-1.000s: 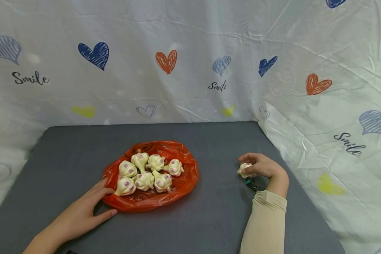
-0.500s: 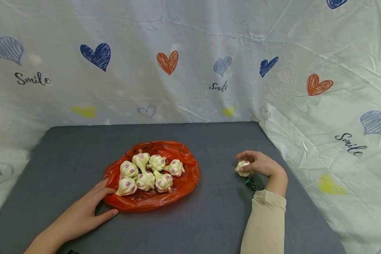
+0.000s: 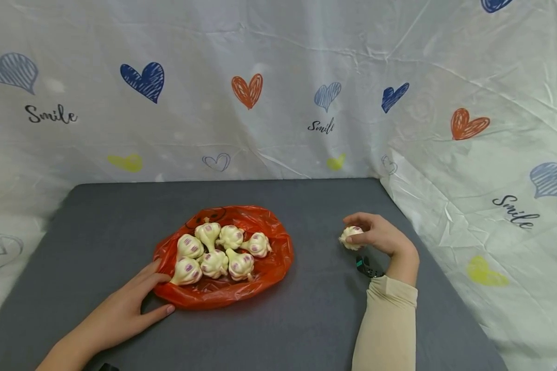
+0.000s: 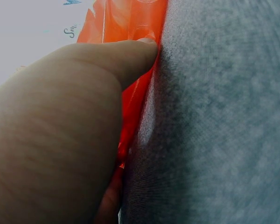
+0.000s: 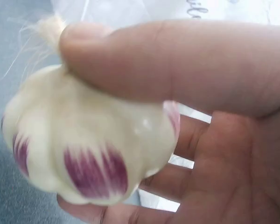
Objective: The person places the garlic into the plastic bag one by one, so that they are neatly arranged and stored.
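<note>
My right hand holds a garlic bulb between thumb and fingers over the right part of the table. The right wrist view shows the pale garlic bulb close up, with purple patches and stringy roots beside the thumb. On the left, my left hand rests against a red plastic bag, fingers spread along its left side. Several garlic bulbs lie inside the opened bag. In the left wrist view, the thumb touches the red bag low by the table; the other fingers are mostly hidden.
The grey table carries the bag left of its middle. Behind it and to the right hangs a white sheet printed with hearts and lettering. A dark band sits at the right wrist.
My right hand has moved slightly away from me and to the left with the garlic bulb in it. The left hand keeps its place at the bag.
</note>
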Demonstrator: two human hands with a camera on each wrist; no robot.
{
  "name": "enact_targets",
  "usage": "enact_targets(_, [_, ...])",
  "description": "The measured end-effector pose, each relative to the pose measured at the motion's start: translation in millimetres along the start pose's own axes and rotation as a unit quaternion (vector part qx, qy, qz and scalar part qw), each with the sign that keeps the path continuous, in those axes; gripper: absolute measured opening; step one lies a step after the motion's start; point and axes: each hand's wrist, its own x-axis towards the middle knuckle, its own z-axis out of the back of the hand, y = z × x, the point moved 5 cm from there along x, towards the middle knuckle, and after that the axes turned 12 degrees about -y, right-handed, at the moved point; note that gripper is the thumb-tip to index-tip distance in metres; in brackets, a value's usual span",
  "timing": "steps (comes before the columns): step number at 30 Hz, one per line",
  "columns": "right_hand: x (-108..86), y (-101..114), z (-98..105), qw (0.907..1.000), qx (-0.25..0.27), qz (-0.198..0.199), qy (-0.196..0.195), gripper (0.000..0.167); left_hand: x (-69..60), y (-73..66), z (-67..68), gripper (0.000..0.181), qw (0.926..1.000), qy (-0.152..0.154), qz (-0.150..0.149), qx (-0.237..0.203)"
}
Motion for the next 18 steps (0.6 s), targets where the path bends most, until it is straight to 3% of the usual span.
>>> enact_targets(6, [3.1, 12, -3, 0.9999, 0.007, 0.011, -0.005, 0.058, -3.2, 1.6, -0.7, 0.062, 1.0, -0.001, 0.008, 0.004])
enact_targets(18, [7.9, 37, -5, 0.9977, -0.028, 0.055, -0.03, 0.054, -1.1, -0.6, 0.6, 0.063, 0.9999, 0.008, 0.011, 0.001])
